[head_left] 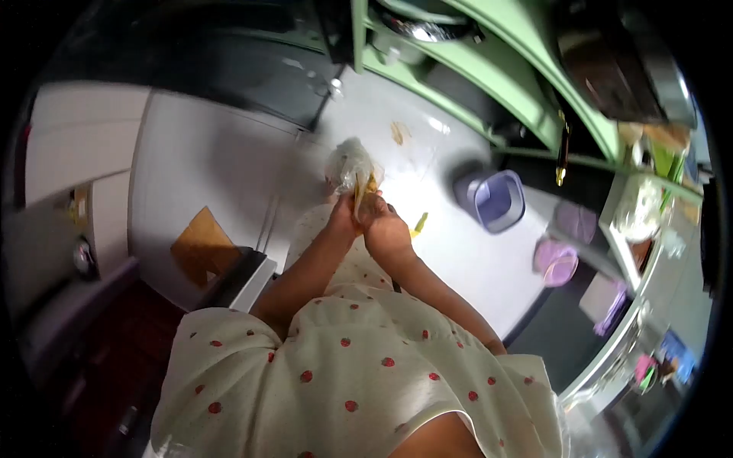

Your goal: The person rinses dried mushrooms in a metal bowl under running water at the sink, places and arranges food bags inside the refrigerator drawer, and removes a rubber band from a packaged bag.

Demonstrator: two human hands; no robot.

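Both of my hands meet near the middle of the head view, in front of a crumpled clear plastic bag [353, 164]. My left hand [344, 216] is closed on a yellowish-brown strip, which looks like a peel [362, 191]. My right hand [384, 229] has its fingers bent around the lower part of the same strip. The bag touches the strip's upper end. What lies inside the bag is too blurred to tell. A yellow-green piece [419, 224] lies on the white floor just right of my right hand.
A purple bin [498, 201] stands on the floor at the right, with a pink-purple container [556, 262] beyond it. Green shelves [489, 69] hold pots at the top. A brown cardboard piece [203, 246] is at the left. A brown smear marks the floor ahead.
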